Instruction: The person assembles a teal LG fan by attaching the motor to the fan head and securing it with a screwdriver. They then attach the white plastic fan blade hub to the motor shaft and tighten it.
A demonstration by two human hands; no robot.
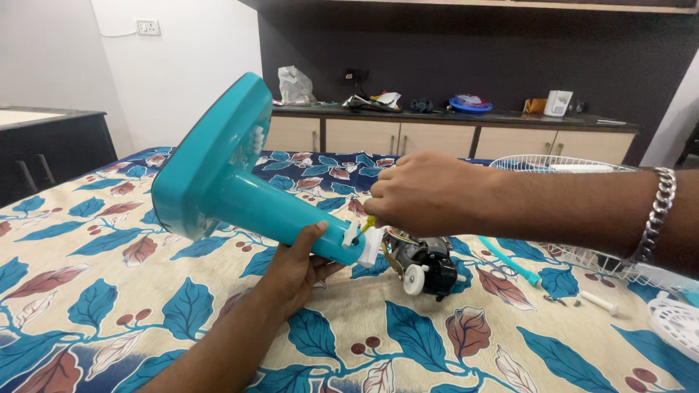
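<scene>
Teal fan stand [218, 175] gripped underneath by left hand [295, 266], right hand [422, 193] pinching yellow wires [369, 223] at its neck, motor [426, 266] at 4 o'clock seemingly not yet mounted.

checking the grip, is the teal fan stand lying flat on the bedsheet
No, the left hand holds the teal fan stand tilted up off the bedsheet.

I have one view only, from the camera on the person's head. It looks forward and down across the bed [109, 291] with its leaf-print sheet, close enough that both forearms fill the lower frame. The far wall cabinet [437, 135] sits at twelve o'clock, well back. The near bed edge drops out at six o'clock. No second view shares anything.
</scene>
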